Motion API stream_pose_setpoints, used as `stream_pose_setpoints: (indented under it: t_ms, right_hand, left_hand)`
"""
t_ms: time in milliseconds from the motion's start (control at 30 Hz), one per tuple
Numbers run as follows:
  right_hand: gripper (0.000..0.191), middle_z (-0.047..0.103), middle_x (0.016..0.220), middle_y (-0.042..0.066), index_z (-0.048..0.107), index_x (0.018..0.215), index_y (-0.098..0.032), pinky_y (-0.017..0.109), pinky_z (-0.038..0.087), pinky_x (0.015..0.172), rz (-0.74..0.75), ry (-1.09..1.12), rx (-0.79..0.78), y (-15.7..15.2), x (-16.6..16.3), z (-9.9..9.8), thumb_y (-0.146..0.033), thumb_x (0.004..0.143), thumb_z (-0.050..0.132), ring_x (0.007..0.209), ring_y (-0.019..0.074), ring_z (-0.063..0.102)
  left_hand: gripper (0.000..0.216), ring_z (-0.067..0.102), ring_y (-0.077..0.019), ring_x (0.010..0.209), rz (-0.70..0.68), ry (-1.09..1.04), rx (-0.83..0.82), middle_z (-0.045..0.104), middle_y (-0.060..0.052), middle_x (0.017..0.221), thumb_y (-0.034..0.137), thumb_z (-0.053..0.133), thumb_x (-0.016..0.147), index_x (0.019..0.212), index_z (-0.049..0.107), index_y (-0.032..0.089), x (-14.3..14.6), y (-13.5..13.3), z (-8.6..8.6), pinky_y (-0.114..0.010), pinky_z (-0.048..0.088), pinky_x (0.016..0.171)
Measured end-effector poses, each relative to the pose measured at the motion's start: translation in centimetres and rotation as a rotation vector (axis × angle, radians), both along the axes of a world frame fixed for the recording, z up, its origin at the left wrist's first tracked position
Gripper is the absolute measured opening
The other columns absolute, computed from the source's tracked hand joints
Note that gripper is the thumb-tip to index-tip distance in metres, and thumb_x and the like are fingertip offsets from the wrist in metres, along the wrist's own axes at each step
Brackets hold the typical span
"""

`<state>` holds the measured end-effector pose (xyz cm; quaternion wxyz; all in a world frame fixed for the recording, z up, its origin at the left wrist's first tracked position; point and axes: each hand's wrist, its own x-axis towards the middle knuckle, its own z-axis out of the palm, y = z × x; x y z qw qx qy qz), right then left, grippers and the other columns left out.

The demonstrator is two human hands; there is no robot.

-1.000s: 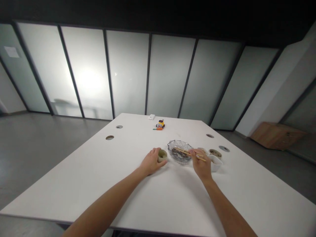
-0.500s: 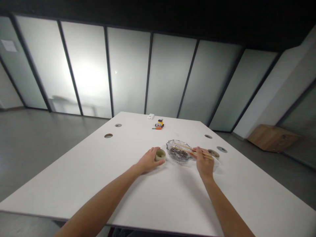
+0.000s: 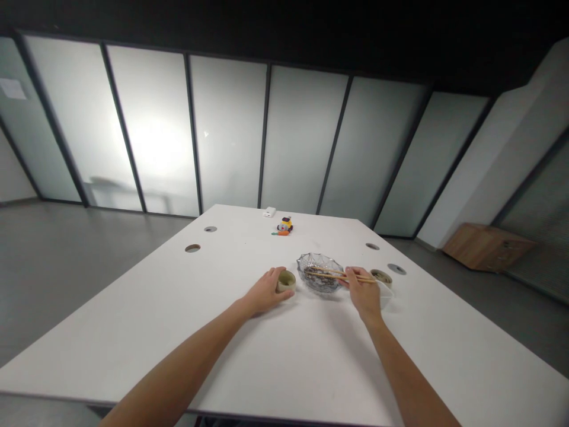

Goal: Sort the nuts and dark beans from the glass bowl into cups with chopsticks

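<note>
My left hand (image 3: 267, 292) is wrapped round a small greenish cup (image 3: 287, 281) standing on the table; something small and dark lies inside it. In my right hand (image 3: 363, 295) is a pair of chopsticks (image 3: 331, 274), pointing left, with their tips down in a clear glass bowl (image 3: 320, 286). Small dark pieces, too small to name, cover the bowl's bottom. Just beyond and beside my right hand stand a clear plastic container (image 3: 386, 296), partly hidden by the hand, and a round greenish-brown dish (image 3: 381, 276) with something in it.
The white table (image 3: 213, 344) has several round cable holes, one of them at the left (image 3: 192, 248). Farther back lie a yellow toy car (image 3: 285, 223), an orange toy carrot (image 3: 281, 233) and a white box-like object (image 3: 269, 212). A wooden cabinet (image 3: 486, 246) stands on the floor at right.
The chopstick tips have come lower and closer together in the glass bowl. My left hand keeps its hold on the cup. The whole view has shifted slightly.
</note>
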<state>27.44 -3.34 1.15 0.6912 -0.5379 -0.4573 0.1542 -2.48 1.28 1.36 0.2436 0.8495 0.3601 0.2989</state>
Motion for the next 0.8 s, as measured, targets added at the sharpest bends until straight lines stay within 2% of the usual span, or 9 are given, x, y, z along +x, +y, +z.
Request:
stream_pose_setpoints:
  t_ms: [300, 433, 600, 800]
  right_hand:
    - [0.046, 0.073, 0.071, 0.005, 0.064, 0.079, -0.024, 0.041, 0.065, 0.063, -0.053, -0.098, -0.064, -0.3, 0.0, 0.0, -0.069, 0.086, 0.067, 0.069, 0.0266, 0.076]
    - [0.051, 0.076, 0.077, 0.008, 0.065, 0.080, -0.024, 0.038, 0.062, 0.065, -0.086, -0.137, -0.107, -0.5, -0.2, 0.4, -0.074, 0.085, 0.063, 0.072, 0.0271, 0.076]
    - [0.057, 0.076, 0.074, 0.008, 0.065, 0.079, -0.023, 0.036, 0.059, 0.062, -0.152, -0.170, -0.135, -1.0, -0.6, 1.2, -0.080, 0.081, 0.062, 0.070, 0.0275, 0.075]
    - [0.057, 0.073, 0.071, 0.006, 0.065, 0.076, -0.023, 0.038, 0.062, 0.065, -0.117, -0.086, -0.104, -1.1, -0.8, 1.4, -0.080, 0.077, 0.067, 0.070, 0.0273, 0.075]
  left_hand:
    - [0.062, 0.062, -0.0331, 0.123, -0.002, 0.009, -0.001, 0.063, -0.014, 0.135, 0.044, 0.073, 0.089, 0.143, 0.052, 0.022, -0.1, 0.0, 0.0, -0.048, 0.048, 0.109]
    - [0.062, 0.061, -0.0333, 0.124, -0.002, 0.018, -0.006, 0.063, -0.014, 0.136, 0.044, 0.073, 0.090, 0.144, 0.051, 0.022, -0.1, -0.1, 0.1, -0.048, 0.048, 0.110]
    - [0.060, 0.062, -0.0331, 0.122, -0.002, 0.025, -0.004, 0.063, -0.014, 0.134, 0.043, 0.072, 0.090, 0.143, 0.052, 0.022, -0.1, -0.2, 0.3, -0.048, 0.049, 0.108]
    - [0.062, 0.061, -0.0342, 0.123, -0.003, 0.026, -0.012, 0.063, -0.015, 0.135, 0.043, 0.072, 0.090, 0.144, 0.051, 0.020, 0.0, -0.2, 0.4, -0.050, 0.049, 0.108]
